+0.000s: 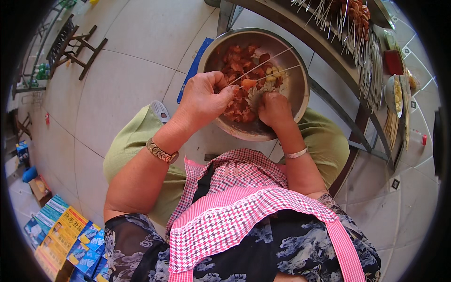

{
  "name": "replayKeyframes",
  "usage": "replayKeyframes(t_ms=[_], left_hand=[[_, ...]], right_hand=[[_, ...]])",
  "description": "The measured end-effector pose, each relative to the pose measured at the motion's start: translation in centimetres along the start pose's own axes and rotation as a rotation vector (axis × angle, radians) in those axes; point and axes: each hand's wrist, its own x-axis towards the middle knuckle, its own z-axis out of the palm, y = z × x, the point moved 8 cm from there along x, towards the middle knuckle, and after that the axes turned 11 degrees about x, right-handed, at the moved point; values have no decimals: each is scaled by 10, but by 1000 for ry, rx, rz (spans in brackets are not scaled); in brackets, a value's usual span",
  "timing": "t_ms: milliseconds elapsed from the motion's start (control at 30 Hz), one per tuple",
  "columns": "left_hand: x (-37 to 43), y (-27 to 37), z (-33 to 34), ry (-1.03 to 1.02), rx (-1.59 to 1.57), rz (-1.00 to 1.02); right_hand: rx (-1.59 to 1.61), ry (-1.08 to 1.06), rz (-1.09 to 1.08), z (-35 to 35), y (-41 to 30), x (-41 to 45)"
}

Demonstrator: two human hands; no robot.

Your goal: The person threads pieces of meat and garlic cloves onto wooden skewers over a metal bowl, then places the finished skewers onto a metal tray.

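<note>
My left hand [209, 97] pinches two thin skewers [271, 59] between thumb and fingers. They point up and right across a wide metal bowl [299, 95]. An orange-red piece of food [248, 83] is by the lower skewer, close to my fingertips. Raw cut meat [239, 63] fills much of the bowl's left and middle. Pale yellow pieces [273, 74], like garlic cloves, lie at its right side. Inside the bowl, my right hand [276, 109] is curled against greyish-white, fatty-looking pieces [257, 97]; its fingertips are hidden.
A metal-framed table [317, 38] at upper right bears loaded meat skewers [356, 14], many bare skewers [371, 74] and a bowl of yellow pieces [387, 97]. A blue flat object [195, 67] sits beside the metal bowl. Boxes [67, 229] are stacked lower left; a wooden stool [79, 53] stands upper left.
</note>
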Motion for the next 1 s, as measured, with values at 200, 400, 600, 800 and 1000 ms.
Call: replayKeyframes(t_ms=[200,400,600,800,1000], left_hand=[[-2,-3,4,-3,-60,-11],[-6,-15,8,-35,-14,-47],[-11,-20,10,-60,49,-90],[-10,-23,12,-72,54,-114],[-10,-20,12,-73,116,-106]], right_hand=[[733,-21,81,-13,23,7],[2073,14,318,-24,19,9],[2268,208,251,-22,43,14],[2218,348,297,-28,44,12],[2119,407,307,-28,46,10]])
